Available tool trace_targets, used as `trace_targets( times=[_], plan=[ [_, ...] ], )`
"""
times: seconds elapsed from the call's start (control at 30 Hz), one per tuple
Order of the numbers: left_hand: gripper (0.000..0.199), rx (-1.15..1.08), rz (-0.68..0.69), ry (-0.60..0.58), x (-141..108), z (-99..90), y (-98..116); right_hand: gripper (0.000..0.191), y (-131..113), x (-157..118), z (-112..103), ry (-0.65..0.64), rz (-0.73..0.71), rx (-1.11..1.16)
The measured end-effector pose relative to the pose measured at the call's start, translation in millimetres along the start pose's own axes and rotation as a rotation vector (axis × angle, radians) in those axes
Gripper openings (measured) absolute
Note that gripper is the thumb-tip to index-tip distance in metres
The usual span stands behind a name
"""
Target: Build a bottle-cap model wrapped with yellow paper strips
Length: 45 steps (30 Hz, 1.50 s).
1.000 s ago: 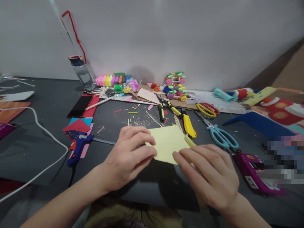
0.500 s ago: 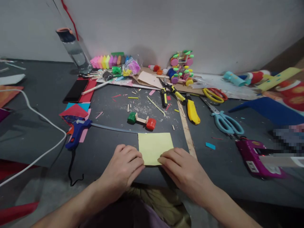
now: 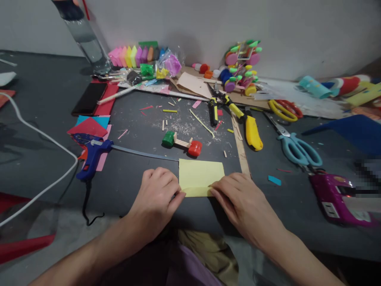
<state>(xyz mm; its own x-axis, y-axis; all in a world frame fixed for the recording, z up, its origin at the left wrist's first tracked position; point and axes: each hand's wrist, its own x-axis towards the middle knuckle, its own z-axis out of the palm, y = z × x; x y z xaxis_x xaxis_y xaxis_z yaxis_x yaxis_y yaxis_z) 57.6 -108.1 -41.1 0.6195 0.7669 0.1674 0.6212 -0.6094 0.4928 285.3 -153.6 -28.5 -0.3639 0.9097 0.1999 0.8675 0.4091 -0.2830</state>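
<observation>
A sheet of yellow paper (image 3: pixel 201 174) lies near the table's front edge, with a narrow strip folded up along its near side. My left hand (image 3: pixel 160 194) pinches the strip's left end between thumb and fingers. At the other end, my right hand (image 3: pixel 235 194) has its thumb and fingers closed on the strip. Just beyond the paper sits a small piece made of a green roll, a red roll and short wooden sticks (image 3: pixel 182 143). A thin grey strip (image 3: pixel 143 154) runs from the glue gun toward the paper's far left corner.
The blue glue gun (image 3: pixel 93 153) lies left on coloured paper. To the right are a yellow cutter (image 3: pixel 253 133), blue-handled scissors (image 3: pixel 300 149) and a purple device (image 3: pixel 339 198). Pliers (image 3: pixel 213 111), clay packs and small wheeled models (image 3: pixel 242 71) stand toward the wall. A bottle (image 3: pixel 89 43) is back left.
The paper's near edge now shows a folded strip with a clear crease. My right hand has slid toward the right corner. The whole view has shifted slightly.
</observation>
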Motion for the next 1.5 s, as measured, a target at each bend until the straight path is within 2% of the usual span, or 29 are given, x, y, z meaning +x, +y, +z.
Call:
trace_targets(
  times=[0.43, 0.6, 0.77, 0.9, 1.03, 1.2, 1.33, 1.5],
  plan=[
    [0.023, -0.037, 0.003, -0.054, 1, -6.5, 1, 0.025, -2, 1, -4, -0.059, 0.053, 0.027],
    [0.024, -0.023, -0.040, -0.124, 1, -9.5, 2, 0.022, -5, 4, -6, -0.113, 0.090, 0.018],
    [0.022, -0.046, -0.064, -0.144, 1, -12.6, 5, 0.021, -3, 4, -5, -0.128, 0.091, 0.032],
    [0.016, -0.079, -0.069, -0.144, 2, -12.6, 4, 0.021, -4, 4, -6, -0.090, 0.069, 0.010],
    [0.017, -0.081, 0.009, -0.142, 2, -9.1, 3, 0.019, -10, 2, -8, -0.048, -0.015, -0.033],
    [0.014, -0.038, 0.079, -0.091, -5, -7.0, 4, 0.019, -15, -6, -5, -0.153, -0.097, 0.060],
    [0.015, -0.032, 0.063, -0.085, -7, -7.8, 5, 0.018, -16, -7, -5, -0.084, -0.060, 0.103],
    [0.018, -0.001, -0.010, -0.112, -4, -7.0, 7, 0.025, -16, -6, -4, -0.093, 0.041, 0.064]
  ],
)
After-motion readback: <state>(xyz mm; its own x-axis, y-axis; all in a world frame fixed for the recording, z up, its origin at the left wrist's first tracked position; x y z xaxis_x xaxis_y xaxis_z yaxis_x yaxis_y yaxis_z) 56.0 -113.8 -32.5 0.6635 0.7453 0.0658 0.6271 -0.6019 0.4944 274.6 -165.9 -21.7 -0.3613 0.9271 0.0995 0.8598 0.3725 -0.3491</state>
